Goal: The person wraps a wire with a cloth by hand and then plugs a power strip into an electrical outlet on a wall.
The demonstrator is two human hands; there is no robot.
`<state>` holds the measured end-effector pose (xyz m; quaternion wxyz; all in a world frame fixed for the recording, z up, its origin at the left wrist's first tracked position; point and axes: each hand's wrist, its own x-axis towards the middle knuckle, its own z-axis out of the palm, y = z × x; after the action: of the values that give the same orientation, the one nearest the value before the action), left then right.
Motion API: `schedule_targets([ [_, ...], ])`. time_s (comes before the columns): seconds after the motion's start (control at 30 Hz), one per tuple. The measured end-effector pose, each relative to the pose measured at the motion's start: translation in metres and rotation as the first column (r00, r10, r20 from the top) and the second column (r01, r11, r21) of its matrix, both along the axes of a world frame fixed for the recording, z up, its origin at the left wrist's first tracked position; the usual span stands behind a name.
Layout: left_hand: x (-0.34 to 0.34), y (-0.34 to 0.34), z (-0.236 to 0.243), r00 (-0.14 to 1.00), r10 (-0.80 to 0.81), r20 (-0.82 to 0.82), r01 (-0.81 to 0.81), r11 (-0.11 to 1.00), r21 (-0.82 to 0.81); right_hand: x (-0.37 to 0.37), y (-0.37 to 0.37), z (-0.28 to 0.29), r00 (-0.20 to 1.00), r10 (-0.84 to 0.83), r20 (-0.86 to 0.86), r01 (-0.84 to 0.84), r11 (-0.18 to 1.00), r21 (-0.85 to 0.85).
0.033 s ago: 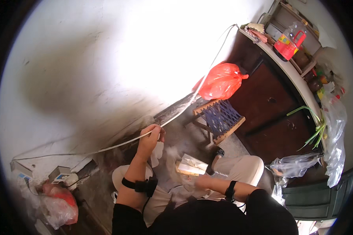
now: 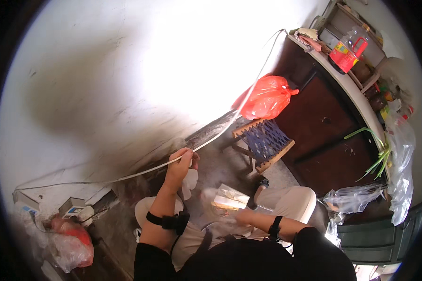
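My left hand (image 2: 179,166) is raised near the wall, its fingers curled round a long white cable (image 2: 215,136). White tissue-like material (image 2: 188,185) hangs just below those fingers. My right hand (image 2: 244,217) is low over my lap, at the near edge of a small white and yellow-brown pack (image 2: 230,197). Blur hides the right fingertips, so whether they grip the pack does not show. A pale haze lies beside the pack. Both forearms wear black straps.
A low stool (image 2: 267,143) with blue webbing stands ahead, a tied red plastic bag (image 2: 267,97) behind it. To the right is a dark cabinet (image 2: 321,126) with a bottle (image 2: 347,51) and green stalks (image 2: 377,152) on top. Boxes (image 2: 72,207) and bags (image 2: 70,246) lie at left.
The pale hazy patch beside the pack and over my lap looks smaller. Both hands stay almost where they were.
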<state>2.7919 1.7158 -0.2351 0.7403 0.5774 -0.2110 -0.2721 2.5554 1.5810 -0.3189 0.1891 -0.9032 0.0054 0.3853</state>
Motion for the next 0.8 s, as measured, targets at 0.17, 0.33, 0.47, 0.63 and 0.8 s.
schedule_targets([
  [0.17,0.001,0.000,0.009,0.981,-0.051,-0.186,0.037,0.996,-0.081,0.039,-0.012,0.001,0.936,-0.150,0.318,0.115,0.985,0.127],
  [0.33,0.004,-0.004,0.003,0.925,-0.063,-0.376,-0.019,0.977,-0.211,0.112,0.015,0.065,0.676,-0.726,0.130,0.357,0.477,0.803],
  [0.47,0.005,-0.004,-0.002,0.872,-0.054,-0.487,-0.081,0.964,-0.253,0.128,0.031,0.076,0.557,-0.827,-0.082,0.343,0.138,0.929],
  [0.63,0.004,-0.001,0.009,0.853,-0.071,-0.518,-0.058,0.971,-0.230,0.120,0.029,0.065,0.522,-0.827,-0.209,0.481,0.083,0.873],
  [0.8,0.005,-0.001,-0.002,0.889,0.000,-0.458,-0.079,0.985,-0.154,0.126,0.019,0.072,0.435,-0.886,-0.163,0.358,0.004,0.934],
])
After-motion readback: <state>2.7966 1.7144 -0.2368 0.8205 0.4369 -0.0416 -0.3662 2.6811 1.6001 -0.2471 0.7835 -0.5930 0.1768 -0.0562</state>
